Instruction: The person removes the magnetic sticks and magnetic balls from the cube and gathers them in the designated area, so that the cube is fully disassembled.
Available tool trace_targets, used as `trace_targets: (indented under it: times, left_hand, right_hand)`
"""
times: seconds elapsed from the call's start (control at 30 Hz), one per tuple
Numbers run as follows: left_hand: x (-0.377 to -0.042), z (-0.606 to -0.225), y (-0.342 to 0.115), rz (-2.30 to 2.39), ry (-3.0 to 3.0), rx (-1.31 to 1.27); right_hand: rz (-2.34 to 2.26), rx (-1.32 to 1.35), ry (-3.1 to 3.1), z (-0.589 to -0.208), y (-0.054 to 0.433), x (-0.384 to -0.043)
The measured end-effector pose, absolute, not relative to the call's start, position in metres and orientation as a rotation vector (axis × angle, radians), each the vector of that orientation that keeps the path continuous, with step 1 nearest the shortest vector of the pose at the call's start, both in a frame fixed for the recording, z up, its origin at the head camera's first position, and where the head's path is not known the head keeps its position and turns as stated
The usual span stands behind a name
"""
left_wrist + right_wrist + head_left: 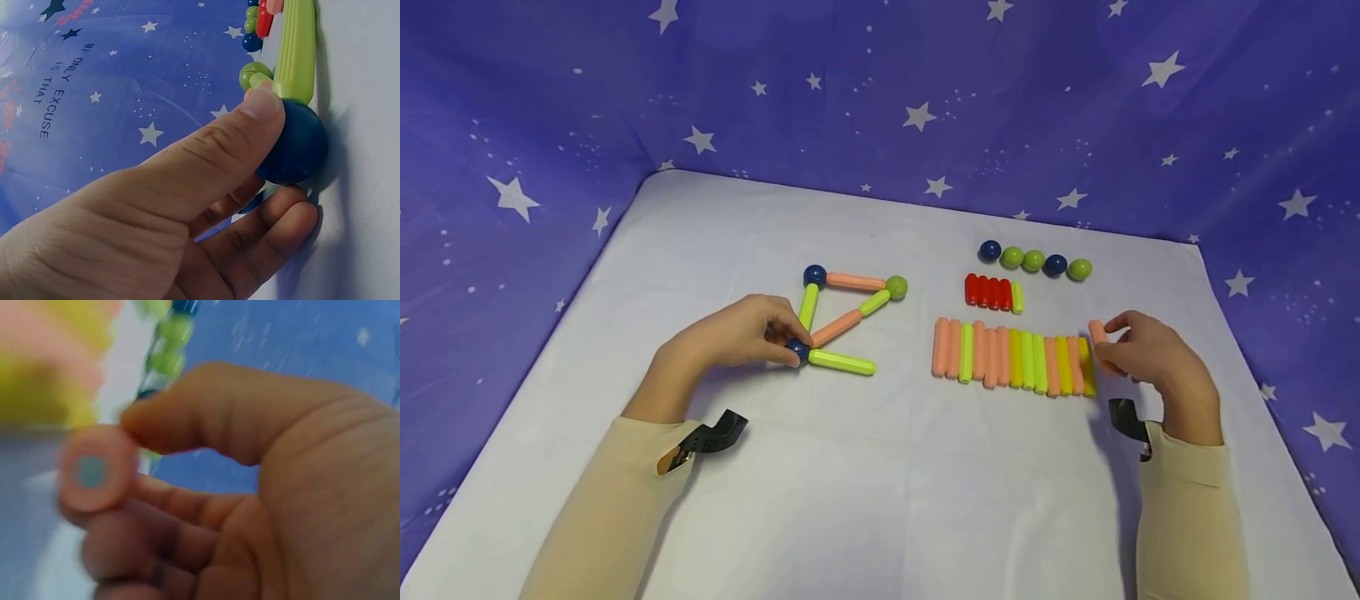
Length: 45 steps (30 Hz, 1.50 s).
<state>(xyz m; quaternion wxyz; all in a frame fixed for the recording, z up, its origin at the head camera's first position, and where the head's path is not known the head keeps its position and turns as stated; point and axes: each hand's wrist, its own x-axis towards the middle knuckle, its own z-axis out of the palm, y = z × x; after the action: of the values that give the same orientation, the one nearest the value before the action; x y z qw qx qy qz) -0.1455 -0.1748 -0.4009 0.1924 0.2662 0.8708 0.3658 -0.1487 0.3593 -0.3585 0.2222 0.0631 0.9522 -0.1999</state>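
Observation:
At the near left corner of a shape built from rods and balls, my left hand point(748, 333) pinches a dark blue ball point(297, 144) between thumb and fingers. From that ball run a green rod point(842, 362) to the right, a pink rod point(837, 328) slanting up, and another green rod point(808, 307) toward a far blue ball point(815, 276). A pink rod point(856, 282) links that one to a green ball point(897, 287). My right hand point(1150, 350) holds a loose pink magnetic rod point(97, 469) by thumb and fingers, just right of the rod row.
A row of pink, green and yellow rods point(992, 354) lies right of the built shape. Behind it are short red rods point(988, 292) with one short green rod point(1017, 297), then a line of blue and green balls point(1033, 260). A starry purple cloth point(917, 83) surrounds the white table point(880, 500).

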Motion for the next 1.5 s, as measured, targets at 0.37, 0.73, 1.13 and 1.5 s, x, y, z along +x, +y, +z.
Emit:
trace_targets:
  times: [0.37, 0.73, 1.13, 1.5]
  left_hand:
    - [-0.147, -0.403, -0.177, 1.042, 2.439, 0.739]
    - [-0.148, -0.402, -0.174, 1.038, 2.432, 0.733]
    - [-0.148, -0.404, -0.173, 1.044, 2.441, 0.765]
    - [-0.148, -0.409, -0.170, 1.081, 2.404, 0.765]
  right_hand:
    - [-0.503, 0.192, 2.565, -0.373, 0.386, -0.155]
    - [-0.477, 0.228, 2.571, -0.378, 0.371, -0.158]
    - [-0.387, 0.244, 2.598, -0.369, 0.360, -0.150]
    - [-0.630, -0.677, 2.856, -0.361, 0.200, -0.115]
